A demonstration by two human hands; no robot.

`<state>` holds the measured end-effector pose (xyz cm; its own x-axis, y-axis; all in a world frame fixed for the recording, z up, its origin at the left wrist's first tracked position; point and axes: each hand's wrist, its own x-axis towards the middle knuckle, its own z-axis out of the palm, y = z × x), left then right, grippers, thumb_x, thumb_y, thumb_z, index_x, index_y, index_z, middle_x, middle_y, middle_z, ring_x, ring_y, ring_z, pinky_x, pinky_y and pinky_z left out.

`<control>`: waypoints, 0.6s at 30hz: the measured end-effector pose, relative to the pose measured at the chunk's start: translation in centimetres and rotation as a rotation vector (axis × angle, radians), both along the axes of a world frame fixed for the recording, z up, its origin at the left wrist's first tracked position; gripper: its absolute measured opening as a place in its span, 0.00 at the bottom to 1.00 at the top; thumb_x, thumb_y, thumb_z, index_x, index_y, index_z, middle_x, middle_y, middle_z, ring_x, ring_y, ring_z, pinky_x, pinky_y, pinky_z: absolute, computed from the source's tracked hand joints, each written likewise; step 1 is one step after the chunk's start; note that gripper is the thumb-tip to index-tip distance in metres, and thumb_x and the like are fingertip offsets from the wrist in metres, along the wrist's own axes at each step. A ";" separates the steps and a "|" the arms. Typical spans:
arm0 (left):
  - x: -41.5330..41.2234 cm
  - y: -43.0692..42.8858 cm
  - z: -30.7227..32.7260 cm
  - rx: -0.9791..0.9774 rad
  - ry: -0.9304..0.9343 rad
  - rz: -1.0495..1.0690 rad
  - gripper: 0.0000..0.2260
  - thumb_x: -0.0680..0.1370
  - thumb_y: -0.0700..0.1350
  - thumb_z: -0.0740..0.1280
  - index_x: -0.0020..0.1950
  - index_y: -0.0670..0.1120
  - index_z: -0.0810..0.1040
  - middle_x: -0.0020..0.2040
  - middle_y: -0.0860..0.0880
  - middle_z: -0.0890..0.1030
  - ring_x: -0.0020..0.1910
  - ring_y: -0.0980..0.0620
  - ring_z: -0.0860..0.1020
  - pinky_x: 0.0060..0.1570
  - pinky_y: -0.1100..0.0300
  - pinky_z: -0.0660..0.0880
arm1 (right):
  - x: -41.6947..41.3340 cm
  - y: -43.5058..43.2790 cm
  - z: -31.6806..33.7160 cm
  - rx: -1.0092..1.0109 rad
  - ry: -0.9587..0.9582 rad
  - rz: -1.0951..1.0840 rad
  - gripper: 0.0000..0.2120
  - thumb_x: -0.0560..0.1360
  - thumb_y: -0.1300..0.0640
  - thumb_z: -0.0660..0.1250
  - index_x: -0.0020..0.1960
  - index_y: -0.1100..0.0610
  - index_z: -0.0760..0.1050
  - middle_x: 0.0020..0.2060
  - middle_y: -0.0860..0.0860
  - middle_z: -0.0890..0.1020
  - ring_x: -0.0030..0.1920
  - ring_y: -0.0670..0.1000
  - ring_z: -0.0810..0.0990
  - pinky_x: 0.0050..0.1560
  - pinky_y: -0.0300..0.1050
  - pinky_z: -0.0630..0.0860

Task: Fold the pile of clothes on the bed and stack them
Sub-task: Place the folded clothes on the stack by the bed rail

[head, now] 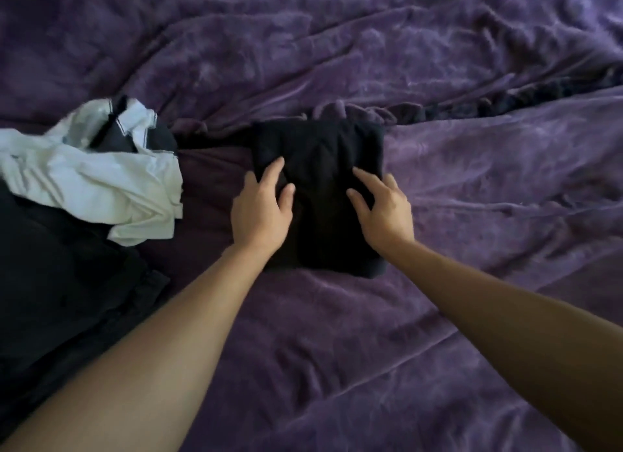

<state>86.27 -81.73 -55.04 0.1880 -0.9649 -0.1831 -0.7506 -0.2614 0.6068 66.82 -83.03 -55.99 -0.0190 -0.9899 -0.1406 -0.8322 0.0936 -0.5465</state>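
A black garment (323, 155), folded into a rough rectangle, lies in the middle of the purple bed cover (472, 188). My left hand (261, 212) rests on its left part with the fingers loosely spread and slightly bent. On its right part lies my right hand (382, 209), fingers also spread and lightly bent, touching the cloth. Neither hand has cloth pinched. At the left a crumpled white garment with dark trim (97, 178) lies on top of unfolded dark clothes (57, 283).
The purple cover is wrinkled, with a deep dark crease (505, 98) running from behind the folded garment to the right edge. Bare cover stretches to the right of and in front of the folded garment.
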 end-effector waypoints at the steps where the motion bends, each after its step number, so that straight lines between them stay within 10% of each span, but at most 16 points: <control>1: -0.9 1.2 0.9 0.006 0.002 -0.021 0.20 0.80 0.51 0.61 0.73 0.53 0.67 0.59 0.39 0.74 0.53 0.36 0.76 0.54 0.46 0.73 | -1.2 1.1 0.7 0.008 0.012 0.001 0.19 0.79 0.48 0.63 0.70 0.46 0.71 0.53 0.53 0.74 0.49 0.60 0.78 0.48 0.50 0.74; 18: -29.1 20.5 15.4 0.150 -0.160 -0.338 0.20 0.83 0.53 0.54 0.74 0.50 0.66 0.62 0.47 0.72 0.51 0.42 0.79 0.51 0.51 0.73 | -30.2 24.2 14.3 0.163 0.217 -0.081 0.19 0.80 0.48 0.60 0.70 0.48 0.71 0.57 0.49 0.72 0.46 0.62 0.80 0.46 0.53 0.75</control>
<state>57.16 -61.24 -39.61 -0.0974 -0.9422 -0.3206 -0.8913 -0.0607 0.4493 36.65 -58.82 -41.69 -0.1446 -0.9486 -0.2815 -0.9142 0.2369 -0.3287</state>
